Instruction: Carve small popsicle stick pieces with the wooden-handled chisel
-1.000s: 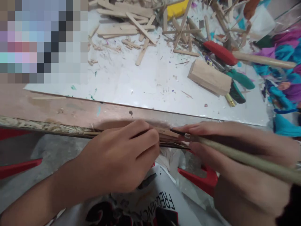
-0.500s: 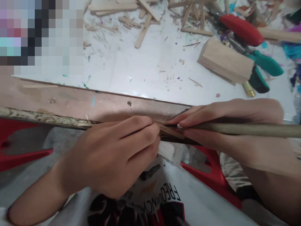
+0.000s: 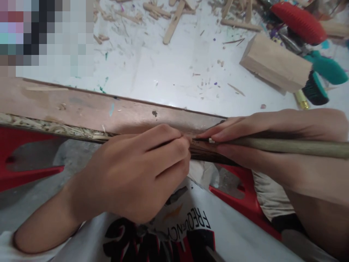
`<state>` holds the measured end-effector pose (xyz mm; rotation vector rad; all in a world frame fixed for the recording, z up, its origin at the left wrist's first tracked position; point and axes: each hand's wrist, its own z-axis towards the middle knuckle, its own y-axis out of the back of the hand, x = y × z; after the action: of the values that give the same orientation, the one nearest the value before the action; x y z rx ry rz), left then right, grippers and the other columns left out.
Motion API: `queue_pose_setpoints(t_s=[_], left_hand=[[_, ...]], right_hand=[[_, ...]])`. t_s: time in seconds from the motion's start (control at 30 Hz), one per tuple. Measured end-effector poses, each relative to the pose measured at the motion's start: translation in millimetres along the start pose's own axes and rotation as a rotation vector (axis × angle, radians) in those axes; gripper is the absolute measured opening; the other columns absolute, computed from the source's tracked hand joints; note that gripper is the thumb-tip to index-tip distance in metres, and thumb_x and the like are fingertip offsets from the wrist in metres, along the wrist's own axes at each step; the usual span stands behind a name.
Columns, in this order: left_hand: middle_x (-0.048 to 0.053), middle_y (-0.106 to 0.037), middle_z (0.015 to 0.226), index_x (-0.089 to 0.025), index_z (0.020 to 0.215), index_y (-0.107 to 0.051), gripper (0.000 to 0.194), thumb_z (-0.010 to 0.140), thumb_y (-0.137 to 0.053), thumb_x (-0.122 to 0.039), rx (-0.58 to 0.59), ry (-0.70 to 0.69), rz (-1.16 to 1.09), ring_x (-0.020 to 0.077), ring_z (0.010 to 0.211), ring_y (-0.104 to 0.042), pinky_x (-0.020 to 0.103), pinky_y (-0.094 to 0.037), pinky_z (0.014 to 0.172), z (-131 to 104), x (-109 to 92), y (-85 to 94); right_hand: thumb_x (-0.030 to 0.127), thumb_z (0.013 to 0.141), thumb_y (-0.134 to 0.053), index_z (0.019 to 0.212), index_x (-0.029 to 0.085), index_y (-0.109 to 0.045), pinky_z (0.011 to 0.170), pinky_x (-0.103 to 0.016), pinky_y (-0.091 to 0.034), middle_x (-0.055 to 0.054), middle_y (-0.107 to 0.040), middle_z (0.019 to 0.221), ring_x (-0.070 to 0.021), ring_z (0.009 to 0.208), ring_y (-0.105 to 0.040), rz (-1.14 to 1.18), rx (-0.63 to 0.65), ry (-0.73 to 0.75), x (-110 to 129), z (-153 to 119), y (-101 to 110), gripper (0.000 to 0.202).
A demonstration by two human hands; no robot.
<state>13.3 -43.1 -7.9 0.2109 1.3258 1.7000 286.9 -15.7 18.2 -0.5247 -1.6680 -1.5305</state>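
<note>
Left hand (image 3: 133, 174) clenched on a thin dark strip (image 3: 203, 150) at the front edge of the worktop (image 3: 81, 109). Right hand (image 3: 275, 145) gripping a tool with a long olive-tan handle (image 3: 286, 146), dark tip (image 3: 199, 139) touching the strip just beside the left fingertips. Strip slim, brown, lying along the edge; mostly hidden under both hands, ends hard to make out. Handle cut off at the right border. Farther back: wooden block (image 3: 275, 62), scattered craft sticks (image 3: 171, 27).

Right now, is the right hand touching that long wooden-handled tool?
Touching. The head view shows the right hand with fingers wrapped round the wooden-handled tool.
</note>
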Motion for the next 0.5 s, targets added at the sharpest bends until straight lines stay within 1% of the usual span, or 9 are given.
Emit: queue_pose_setpoints(t_s=[0.1, 0.2, 0.33, 0.4, 0.43, 0.5], left_hand=[[0.003, -0.087, 0.122, -0.019, 0.096, -0.077, 0.031, 0.119, -0.058, -0.011, -0.023, 0.000, 0.006, 0.0242, 0.111, -0.084, 0.041, -0.070, 0.088, -0.1, -0.4, -1.6], [0.003, -0.088, 0.122, -0.019, 0.097, -0.077, 0.030, 0.119, -0.058, -0.011, -0.018, -0.008, 0.011, 0.0242, 0.111, -0.085, 0.041, -0.070, 0.085, -0.4, -0.1, -2.7], [0.003, -0.088, 0.124, -0.019, 0.097, -0.078, 0.030, 0.118, -0.059, -0.012, -0.007, 0.012, 0.013, 0.0249, 0.110, -0.085, 0.041, -0.071, 0.080, 0.1, -0.1, -1.6], [0.002, -0.088, 0.124, -0.019, 0.096, -0.079, 0.031, 0.118, -0.058, -0.012, -0.001, 0.014, 0.019, 0.0242, 0.110, -0.085, 0.040, -0.071, 0.080, 0.6, 0.0, -0.6], [0.002, -0.088, 0.123, -0.020, 0.096, -0.079, 0.031, 0.118, -0.058, -0.012, 0.001, 0.009, 0.023, 0.0237, 0.109, -0.085, 0.039, -0.072, 0.081, 0.8, 0.0, -0.2], [0.002, -0.088, 0.121, -0.020, 0.098, -0.079, 0.031, 0.119, -0.058, -0.013, 0.004, -0.007, 0.035, 0.0226, 0.109, -0.085, 0.038, -0.071, 0.083, 1.3, -0.4, 0.4]], right_hand=[[0.027, 0.091, -0.098, 0.096, 0.037, -0.093, 0.077, -0.020, -0.076, 0.005, -0.093, 0.108, -0.0216, 0.095, -0.092, 0.045, 0.026, 0.026, 1.4, 0.9, 1.3, 0.012], [0.024, 0.091, -0.098, 0.096, 0.038, -0.093, 0.077, -0.015, -0.074, 0.006, -0.093, 0.107, -0.0187, 0.092, -0.092, 0.042, 0.019, 0.040, 2.3, 0.9, 2.4, 0.015], [0.025, 0.092, -0.098, 0.097, 0.038, -0.093, 0.080, -0.014, -0.074, 0.007, -0.093, 0.108, -0.0187, 0.094, -0.092, 0.010, 0.022, 0.023, 3.7, 0.5, 3.8, 0.014], [0.025, 0.092, -0.097, 0.096, 0.038, -0.093, 0.080, -0.015, -0.074, 0.008, -0.093, 0.107, -0.0185, 0.095, -0.092, 0.024, 0.025, 0.003, 5.2, 0.6, 4.0, 0.015], [0.024, 0.092, -0.096, 0.095, 0.039, -0.093, 0.081, -0.016, -0.074, 0.008, -0.093, 0.106, -0.0190, 0.095, -0.092, 0.031, 0.026, -0.007, 6.0, 0.6, 3.7, 0.015], [0.027, 0.092, -0.094, 0.093, 0.038, -0.093, 0.082, -0.021, -0.077, 0.005, -0.093, 0.106, -0.0225, 0.095, -0.092, 0.026, 0.070, -0.029, 7.2, 0.3, 2.4, 0.011]])
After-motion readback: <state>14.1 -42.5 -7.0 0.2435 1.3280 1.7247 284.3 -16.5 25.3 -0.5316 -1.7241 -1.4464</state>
